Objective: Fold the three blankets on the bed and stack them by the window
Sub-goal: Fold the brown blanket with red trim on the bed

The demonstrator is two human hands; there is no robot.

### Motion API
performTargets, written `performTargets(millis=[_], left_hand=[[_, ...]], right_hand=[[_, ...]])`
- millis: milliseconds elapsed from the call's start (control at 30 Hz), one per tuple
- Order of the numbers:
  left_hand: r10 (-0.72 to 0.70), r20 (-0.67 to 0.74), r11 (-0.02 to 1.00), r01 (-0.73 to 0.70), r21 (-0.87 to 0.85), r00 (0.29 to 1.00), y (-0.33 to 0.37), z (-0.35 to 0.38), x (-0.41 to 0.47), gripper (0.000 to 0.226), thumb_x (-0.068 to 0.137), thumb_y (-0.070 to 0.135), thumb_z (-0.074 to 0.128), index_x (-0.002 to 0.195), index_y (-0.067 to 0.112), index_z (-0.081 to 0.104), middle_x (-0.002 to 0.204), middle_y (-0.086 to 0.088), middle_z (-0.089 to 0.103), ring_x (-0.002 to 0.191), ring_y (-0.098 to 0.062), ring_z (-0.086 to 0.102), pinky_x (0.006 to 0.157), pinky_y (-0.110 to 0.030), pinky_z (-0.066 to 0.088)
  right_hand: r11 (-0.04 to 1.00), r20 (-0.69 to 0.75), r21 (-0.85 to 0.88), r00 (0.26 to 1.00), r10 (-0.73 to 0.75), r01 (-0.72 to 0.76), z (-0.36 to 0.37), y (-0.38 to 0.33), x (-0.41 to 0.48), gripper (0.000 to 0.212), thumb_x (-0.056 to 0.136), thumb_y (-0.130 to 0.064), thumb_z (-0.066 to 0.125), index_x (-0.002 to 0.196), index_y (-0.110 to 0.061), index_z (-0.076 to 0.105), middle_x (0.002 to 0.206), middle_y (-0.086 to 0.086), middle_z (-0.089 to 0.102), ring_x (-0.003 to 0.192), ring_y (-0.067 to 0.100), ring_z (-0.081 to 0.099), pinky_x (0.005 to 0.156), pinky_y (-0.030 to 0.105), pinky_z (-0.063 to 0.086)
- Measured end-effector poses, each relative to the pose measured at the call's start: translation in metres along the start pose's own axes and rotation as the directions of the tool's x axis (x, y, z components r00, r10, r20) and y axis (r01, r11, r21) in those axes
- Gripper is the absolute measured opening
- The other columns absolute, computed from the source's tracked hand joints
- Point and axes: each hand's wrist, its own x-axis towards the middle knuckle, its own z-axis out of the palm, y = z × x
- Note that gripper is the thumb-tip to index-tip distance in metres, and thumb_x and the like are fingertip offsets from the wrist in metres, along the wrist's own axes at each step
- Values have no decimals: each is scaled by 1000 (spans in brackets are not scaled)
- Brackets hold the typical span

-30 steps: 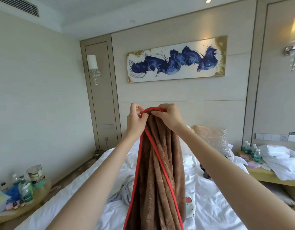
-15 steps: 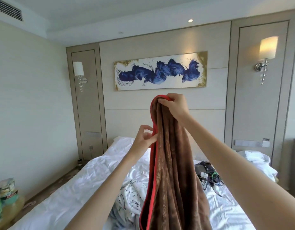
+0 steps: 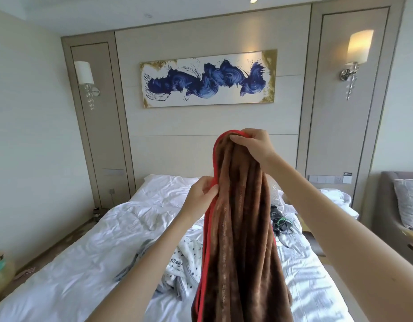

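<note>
A brown blanket (image 3: 242, 228) with a red border hangs in long folds in front of me over the bed (image 3: 89, 263). My right hand (image 3: 254, 145) grips its top edge, held high. Lower and to the left, my left hand (image 3: 202, 194) pinches the red border. A white blanket with black dots (image 3: 184, 259) lies crumpled on the bed behind the brown one, with a grey blanket (image 3: 133, 266) partly under it. The brown blanket hides part of both.
The bed has rumpled white sheets and a white pillow (image 3: 168, 184) at the head. Black cables and a device (image 3: 281, 221) lie on the right side of the bed. A grey sofa (image 3: 400, 205) stands at right, a small round table (image 3: 1, 273) at left.
My left hand slid down the red border from the top, away from my right hand, which still holds the top. The view turned right and tilted down a little.
</note>
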Motion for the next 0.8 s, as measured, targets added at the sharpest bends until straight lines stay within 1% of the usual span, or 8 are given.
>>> performTargets(millis=[133,200,300,400,467,567,667,800], left_hand=[[-8,-147,987,31,156,989,-15,-18,7,16,94,10,46,92,8,61,81,1,60,72,-10,54,65,-23,42],[2,-180,973,40,228,984,-22,-24,9,18,95,11,42,94,6,59,81,-1,59,71,-11,52,63,-23,40],[-20,-246,980,67,187,969,-31,-27,9,20,95,8,39,93,5,58,81,0,57,72,-11,51,62,-20,40],[-176,-104,983,180,32,979,-35,-24,3,11,85,14,49,86,10,60,79,-1,59,77,-16,55,66,-26,41],[-253,41,963,255,-91,967,-34,-20,-2,23,72,27,57,88,12,62,82,-2,63,82,-19,59,73,-30,44],[-257,158,930,289,-229,953,-35,-15,-4,39,81,47,60,102,15,71,99,-1,74,95,-18,68,82,-28,53],[-219,71,954,229,-194,973,-40,-18,-5,31,94,42,59,103,17,75,102,-2,76,98,-18,71,77,-23,54],[-193,9,974,193,-122,981,-53,-25,-5,22,95,33,60,95,15,72,96,-3,74,94,-17,68,90,-34,51]], right_hand=[[995,48,-66,996,72,-68,-18,27,-10,26,80,-22,76,82,3,69,75,10,63,72,20,59,70,34,49],[988,123,-114,986,114,-100,-19,39,-19,28,80,-26,76,84,2,70,73,8,62,69,18,58,68,31,49],[984,206,-80,963,173,-160,-17,54,-32,23,84,-29,73,83,-6,71,73,5,62,68,15,58,66,25,47],[979,258,39,948,185,-201,-8,62,-43,13,90,-27,67,82,-16,69,79,6,64,70,15,60,66,24,49],[982,298,37,940,169,-188,3,66,-49,13,91,-24,66,84,-14,68,83,11,63,75,17,60,71,28,47],[983,353,-34,919,179,-178,21,74,-57,20,89,-22,67,93,-3,69,89,16,64,82,21,58,79,35,46],[972,366,-22,903,225,-233,27,82,-66,16,85,-20,72,90,-6,70,85,9,66,81,17,60,80,31,48],[940,468,-67,822,325,-333,23,107,-82,20,77,-20,80,89,-6,71,80,8,68,73,14,62,70,20,46]])
